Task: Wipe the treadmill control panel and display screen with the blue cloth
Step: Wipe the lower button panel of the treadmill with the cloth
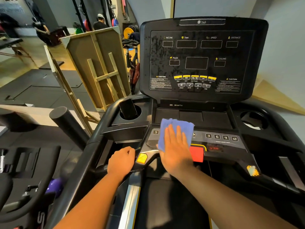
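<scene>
My right hand lies flat, fingers spread, pressing the blue cloth onto the left half of the treadmill's lower control panel. The cloth covers the buttons there; number keys 3, 6, 9, 12 show to its right, and a red stop button sits beside my wrist. My left hand is closed around the left handlebar, next to a yellow grip button. Above stands the dark display screen, speckled with droplets on its left side.
A phone stands in the left cup holder; the right cup holder holds some white scrap. A wooden frame leans to the left of the treadmill. A spin bike, weight plates and a person stand farther back.
</scene>
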`<state>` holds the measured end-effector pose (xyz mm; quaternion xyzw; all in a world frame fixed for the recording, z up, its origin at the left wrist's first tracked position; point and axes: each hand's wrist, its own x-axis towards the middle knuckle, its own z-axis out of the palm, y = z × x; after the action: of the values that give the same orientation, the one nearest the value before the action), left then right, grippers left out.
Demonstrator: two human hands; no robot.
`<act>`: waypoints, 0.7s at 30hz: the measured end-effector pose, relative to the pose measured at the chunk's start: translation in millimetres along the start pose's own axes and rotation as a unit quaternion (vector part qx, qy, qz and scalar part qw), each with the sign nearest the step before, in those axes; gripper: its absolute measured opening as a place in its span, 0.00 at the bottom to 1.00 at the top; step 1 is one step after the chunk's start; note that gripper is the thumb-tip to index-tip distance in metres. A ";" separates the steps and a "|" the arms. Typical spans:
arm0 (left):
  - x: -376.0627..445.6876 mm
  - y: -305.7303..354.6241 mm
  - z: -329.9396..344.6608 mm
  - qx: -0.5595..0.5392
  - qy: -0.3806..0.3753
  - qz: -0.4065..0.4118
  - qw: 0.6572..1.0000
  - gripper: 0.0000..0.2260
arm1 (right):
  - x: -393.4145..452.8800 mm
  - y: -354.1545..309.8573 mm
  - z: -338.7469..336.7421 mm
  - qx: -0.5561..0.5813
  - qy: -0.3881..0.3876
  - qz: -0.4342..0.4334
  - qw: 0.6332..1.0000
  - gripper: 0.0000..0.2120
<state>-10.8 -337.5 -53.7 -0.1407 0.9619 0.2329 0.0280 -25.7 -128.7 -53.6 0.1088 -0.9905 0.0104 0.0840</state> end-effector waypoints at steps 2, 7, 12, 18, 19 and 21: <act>-1.0 0.3 -0.6 0.000 0.000 0.000 1.000 0.17 | 5.6 -17.3 -4.5 -0.008 -0.020 -0.070 0.997 0.40; 0.1 0.8 -0.2 0.002 -0.002 0.002 1.000 0.17 | -15.1 8.7 -8.9 0.013 -0.002 -0.219 0.976 0.34; 1.7 -2.7 1.6 0.000 -0.016 0.004 1.000 0.17 | -39.2 52.6 6.2 0.046 0.066 -0.108 0.991 0.36; 1.6 -1.6 2.8 0.000 -0.020 -0.003 1.000 0.17 | -14.5 16.8 6.5 0.005 0.061 -0.051 0.997 0.37; 1.2 -1.0 2.3 -0.002 -0.019 -0.005 1.000 0.17 | -16.7 18.9 7.7 -0.007 0.064 -0.102 0.993 0.37; 0.7 -0.5 1.6 -0.005 -0.017 -0.006 1.000 0.17 | -27.1 35.7 6.4 -0.011 0.068 -0.183 0.981 0.35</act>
<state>-11.3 -337.4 -55.4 -0.1426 0.9591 0.2403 0.0453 -8.4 -88.4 -64.6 0.2864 -0.9458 -0.0083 0.1526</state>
